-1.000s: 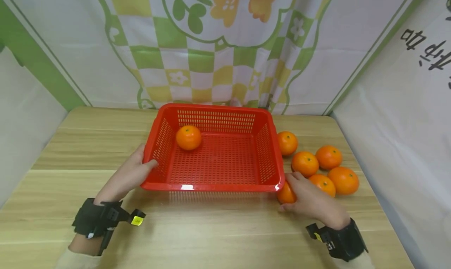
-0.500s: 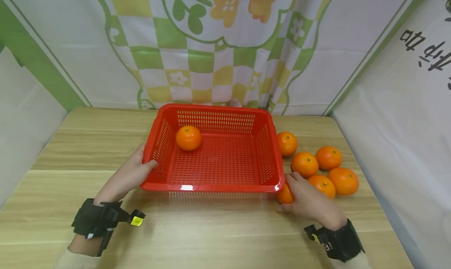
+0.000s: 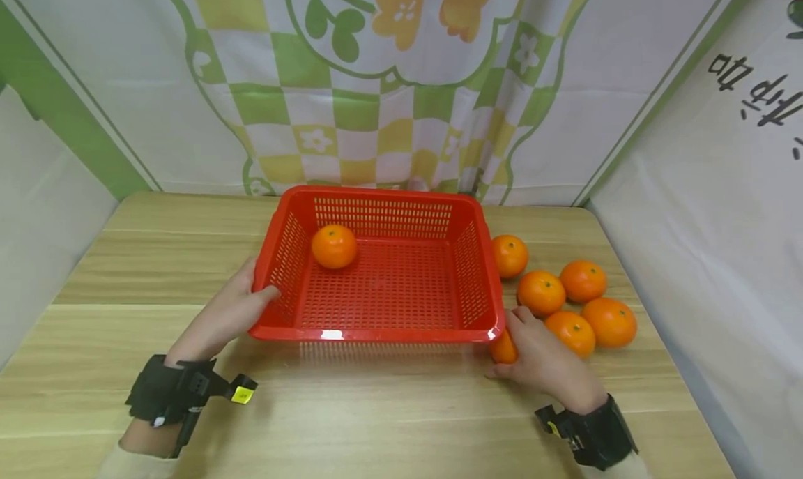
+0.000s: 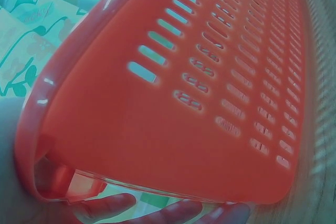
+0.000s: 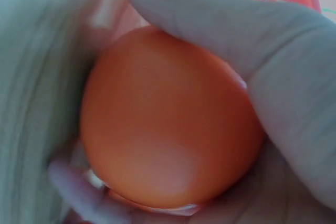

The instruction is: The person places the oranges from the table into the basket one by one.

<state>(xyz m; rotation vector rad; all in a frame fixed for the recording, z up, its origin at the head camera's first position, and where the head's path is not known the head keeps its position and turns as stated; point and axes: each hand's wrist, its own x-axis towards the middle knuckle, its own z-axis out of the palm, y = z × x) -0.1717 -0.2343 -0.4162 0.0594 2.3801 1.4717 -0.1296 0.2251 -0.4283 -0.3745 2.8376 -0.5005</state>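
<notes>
A red plastic basket (image 3: 379, 334) with slotted walls stands at the middle of the table. My left hand (image 3: 235, 308) grips its left rim, thumb over the inside and fingers (image 4: 173, 212) under the rim outside. One orange (image 3: 334, 247) sits inside at the basket's left. Beside the basket's front right corner, my right hand (image 3: 542, 357) curls round another orange (image 5: 173, 119); thumb and fingers lie on either side of it in the right wrist view. In the head view the hand and basket rim hide part of that orange.
Several loose oranges (image 3: 541, 293) lie on the table right of the basket, close to my right hand. One orange (image 3: 509, 256) is right against the basket's right side. A patterned curtain (image 3: 395, 116) hangs behind the wooden table (image 3: 376, 423); a white wall (image 3: 721, 256) borders the right.
My right hand and the orange in it have shifted slightly left, toward the basket's front right corner. The left hand and the basket stay in place.
</notes>
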